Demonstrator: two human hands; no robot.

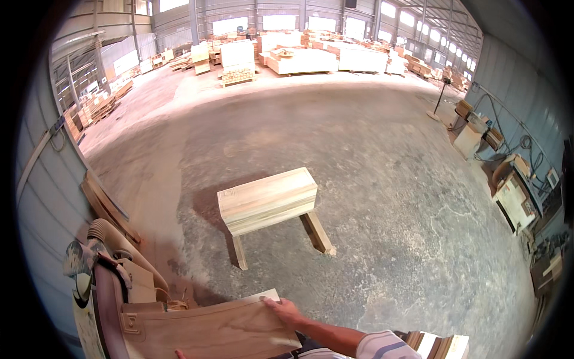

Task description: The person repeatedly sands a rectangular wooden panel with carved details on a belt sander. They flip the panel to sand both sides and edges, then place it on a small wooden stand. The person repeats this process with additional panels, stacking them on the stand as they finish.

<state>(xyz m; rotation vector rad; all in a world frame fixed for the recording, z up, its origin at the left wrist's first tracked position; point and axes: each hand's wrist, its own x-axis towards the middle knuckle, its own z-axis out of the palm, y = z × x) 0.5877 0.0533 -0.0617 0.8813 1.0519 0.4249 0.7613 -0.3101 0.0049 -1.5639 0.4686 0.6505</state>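
Note:
A wooden panel point(221, 329) with carved lines and a small square corner motif lies across the bottom of the view. Around its upper right corner my right hand point(284, 312) is closed, thumb on the face. Only a fingertip of my left hand point(180, 354) shows, over the panel's near edge; the rest is cut off by the frame. The panel's left end meets the belt sander point(109, 311), an upright machine with a brownish belt. Whether they press together I cannot tell.
A ribbed hose point(128, 248) curves behind the sander. Ahead, a stack of similar panels point(269, 203) rests on wooden supports on the concrete floor point(406, 209). Boards point(436, 344) stand at my lower right. Equipment and cables line the right wall; lumber stacks point(305, 60) fill the back.

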